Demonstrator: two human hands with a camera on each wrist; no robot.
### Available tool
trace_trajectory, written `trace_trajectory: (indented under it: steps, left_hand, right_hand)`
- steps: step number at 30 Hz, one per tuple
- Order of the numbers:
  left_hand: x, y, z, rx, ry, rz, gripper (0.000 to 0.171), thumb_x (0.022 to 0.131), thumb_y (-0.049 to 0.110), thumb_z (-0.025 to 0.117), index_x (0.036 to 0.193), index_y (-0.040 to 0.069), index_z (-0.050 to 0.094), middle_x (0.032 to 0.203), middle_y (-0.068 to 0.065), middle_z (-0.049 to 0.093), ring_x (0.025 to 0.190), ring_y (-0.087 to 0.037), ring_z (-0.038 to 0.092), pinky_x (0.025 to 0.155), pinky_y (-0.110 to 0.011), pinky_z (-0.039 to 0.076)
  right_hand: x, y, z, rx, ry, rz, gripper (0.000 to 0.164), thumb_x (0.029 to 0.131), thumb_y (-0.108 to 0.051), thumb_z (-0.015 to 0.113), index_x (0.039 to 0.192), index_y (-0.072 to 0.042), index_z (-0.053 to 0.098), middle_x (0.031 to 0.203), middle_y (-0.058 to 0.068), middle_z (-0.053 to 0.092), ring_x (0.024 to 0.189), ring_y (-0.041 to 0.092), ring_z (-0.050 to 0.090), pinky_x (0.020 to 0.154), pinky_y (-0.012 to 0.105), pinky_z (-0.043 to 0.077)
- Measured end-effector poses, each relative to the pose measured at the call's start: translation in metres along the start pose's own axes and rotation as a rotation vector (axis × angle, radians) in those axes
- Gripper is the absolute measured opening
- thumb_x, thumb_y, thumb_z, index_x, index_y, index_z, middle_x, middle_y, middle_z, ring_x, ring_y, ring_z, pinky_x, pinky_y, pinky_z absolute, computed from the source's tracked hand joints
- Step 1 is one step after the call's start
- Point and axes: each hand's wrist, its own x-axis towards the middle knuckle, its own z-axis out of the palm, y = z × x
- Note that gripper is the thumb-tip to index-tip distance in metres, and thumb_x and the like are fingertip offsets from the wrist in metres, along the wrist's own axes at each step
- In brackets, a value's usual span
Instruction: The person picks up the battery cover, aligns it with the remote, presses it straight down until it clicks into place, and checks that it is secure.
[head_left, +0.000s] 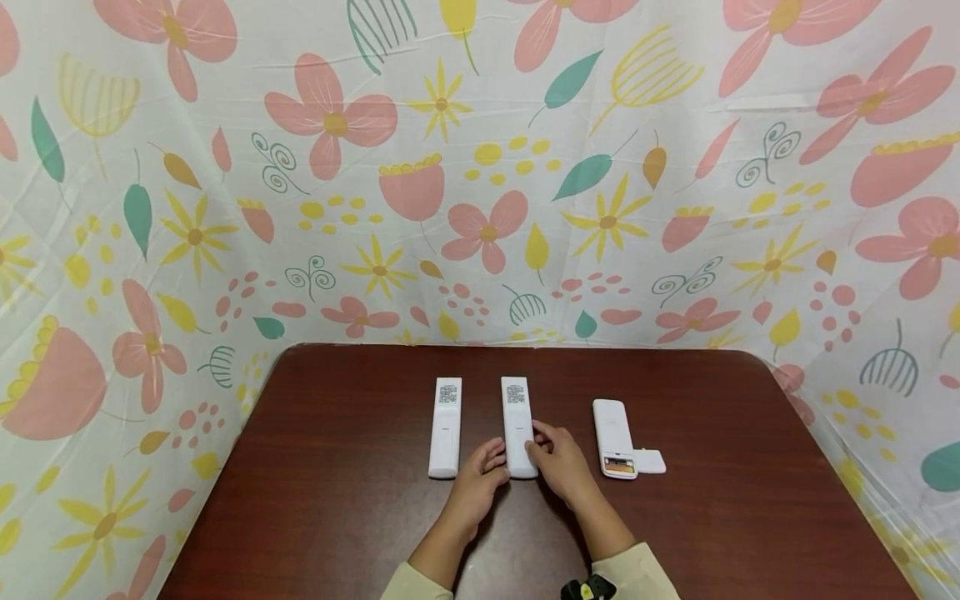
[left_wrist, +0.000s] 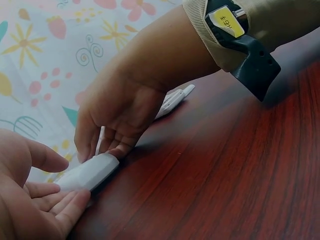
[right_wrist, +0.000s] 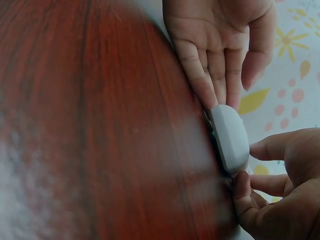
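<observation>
A white remote control (head_left: 519,429) lies back side up in the middle of the table, with a printed label at its far end. My right hand (head_left: 558,462) pinches its right edge, thumb on top and fingers along the side. At its left edge, my left hand (head_left: 477,483) touches the near part with fairly straight fingers. Both hands also meet the remote's near end in the right wrist view, the left hand (right_wrist: 215,50) above and the right hand (right_wrist: 285,185) below.
Left of the hands lies a similar white remote (head_left: 446,429). To the right, a smaller white remote (head_left: 613,429) shows batteries in its uncovered compartment, its cover (head_left: 649,461) beside it. A flower-printed cloth (head_left: 480,292) hangs behind the brown table (head_left: 337,500).
</observation>
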Motion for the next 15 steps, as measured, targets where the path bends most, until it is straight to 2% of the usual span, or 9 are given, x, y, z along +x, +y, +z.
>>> trace_trajectory:
  steps: [10,15]
  left_hand:
    - [-0.0007,-0.001,0.0011,-0.005,0.022,-0.011,0.059,0.087,0.003,0.06,0.144,-0.004,0.048,0.146,-0.023,0.054,0.134,-0.038,0.052,0.099,-0.036,0.051]
    - [-0.0021,-0.0025,0.0022,-0.063,0.032,-0.01,0.06,0.087,0.001,0.059,0.145,-0.004,0.047,0.147,-0.023,0.053,0.135,-0.037,0.051,0.101,-0.034,0.049]
  right_hand:
    - [-0.0007,0.0019,0.0007,0.012,0.011,0.002,0.042,0.094,-0.016,0.067,0.133,-0.002,0.062,0.109,0.013,0.063,0.092,0.017,0.059,0.076,0.026,0.047]
    - [-0.0007,0.0015,0.001,0.009,0.021,0.015,0.043,0.094,-0.018,0.068,0.134,-0.004,0.061,0.109,0.011,0.063,0.092,0.016,0.059,0.075,0.026,0.047]
